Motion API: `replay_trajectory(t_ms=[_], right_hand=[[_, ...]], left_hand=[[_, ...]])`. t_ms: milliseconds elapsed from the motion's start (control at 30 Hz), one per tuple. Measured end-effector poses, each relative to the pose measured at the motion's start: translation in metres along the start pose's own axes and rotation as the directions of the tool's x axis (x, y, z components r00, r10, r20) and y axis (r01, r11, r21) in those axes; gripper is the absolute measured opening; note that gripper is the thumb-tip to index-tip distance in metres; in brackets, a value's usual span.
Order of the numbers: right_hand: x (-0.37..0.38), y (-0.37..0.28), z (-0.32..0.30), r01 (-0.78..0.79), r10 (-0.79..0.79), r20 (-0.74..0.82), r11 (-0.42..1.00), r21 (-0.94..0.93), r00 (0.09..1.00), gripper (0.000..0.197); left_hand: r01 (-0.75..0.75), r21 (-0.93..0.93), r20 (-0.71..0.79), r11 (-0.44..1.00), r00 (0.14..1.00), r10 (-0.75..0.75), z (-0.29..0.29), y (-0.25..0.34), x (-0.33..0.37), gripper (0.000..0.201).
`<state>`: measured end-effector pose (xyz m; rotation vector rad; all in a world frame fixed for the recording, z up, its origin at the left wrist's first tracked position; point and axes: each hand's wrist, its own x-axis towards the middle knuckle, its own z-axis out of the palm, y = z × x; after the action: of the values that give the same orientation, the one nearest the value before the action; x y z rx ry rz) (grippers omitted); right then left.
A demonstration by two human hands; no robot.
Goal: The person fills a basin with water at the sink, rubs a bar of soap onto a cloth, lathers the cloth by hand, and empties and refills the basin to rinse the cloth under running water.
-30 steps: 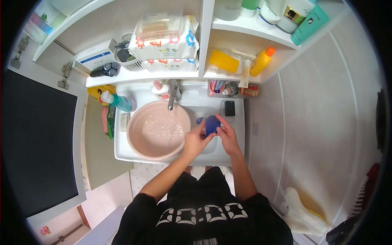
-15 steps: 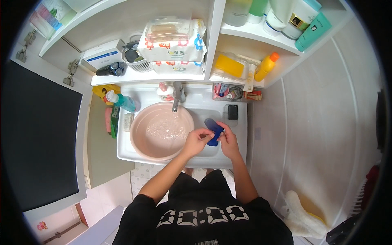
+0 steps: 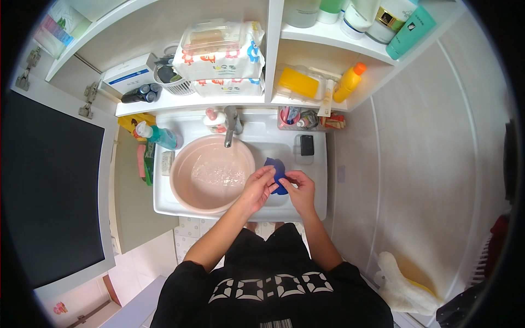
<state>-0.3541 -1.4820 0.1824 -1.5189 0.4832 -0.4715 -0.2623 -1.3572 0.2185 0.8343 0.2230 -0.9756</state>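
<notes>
Over the right part of the white rectangular sink (image 3: 306, 205), just beside the round pink plastic basin (image 3: 210, 174) holding water, I see a small dark blue flat piece (image 3: 276, 174), soft-looking and roughly oval. Its long axis runs from the tap side of the sink toward me, the upper end pointing at the back wall and tilted slightly left. I cannot tell what the piece is made of.

My left hand (image 3: 256, 188) has its fingers together, pinched on the left edge of the blue piece. My right hand (image 3: 299, 188) is likewise clamped on the lower right edge, thumb and forefinger together on it. Both hands hold the piece above the sink floor, well clear of the chrome tap (image 3: 232, 126) and the small black rectangular object (image 3: 307, 145) lying on the sink ledge behind.
</notes>
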Motion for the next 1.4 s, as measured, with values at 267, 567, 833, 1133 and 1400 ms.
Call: replay_trajectory(t_ms=[267, 567, 833, 1133, 1400], right_hand=[[0.0, -0.002, 0.004, 0.059, -0.058, 0.038, 0.998, -0.03, 0.998, 0.031], [0.003, 0.028, -0.011, 0.17, 0.001, 0.448, 0.924, -0.342, 0.894, 0.076], [0.032, 0.042, -0.001, -0.386, 0.259, 0.32, 0.809, 0.443, 0.911, 0.059], [0.026, 0.031, 0.011, -0.498, 0.373, 0.362, 0.391, 0.774, 0.854, 0.045], [0.018, 0.051, 0.026, -0.575, 0.319, 0.495, 0.61, 0.545, 0.808, 0.053]], left_hand=[[-0.262, 0.502, -0.006, 0.824, 0.952, 0.306, 0.002, 0.005, 0.001, 0.018], [-0.298, 0.17, 0.044, 0.939, 0.954, 0.295, 0.032, 0.045, -0.019, 0.015], [-0.14, 0.162, 0.145, 0.977, 0.983, 0.117, 0.041, 0.069, -0.039, 0.017], [-0.453, 0.849, 0.301, 0.27, 0.837, 0.457, 0.037, 0.073, -0.031, 0.012], [-0.133, 0.154, 0.064, 0.979, 0.99, 0.124, 0.047, 0.085, -0.031, 0.014]])
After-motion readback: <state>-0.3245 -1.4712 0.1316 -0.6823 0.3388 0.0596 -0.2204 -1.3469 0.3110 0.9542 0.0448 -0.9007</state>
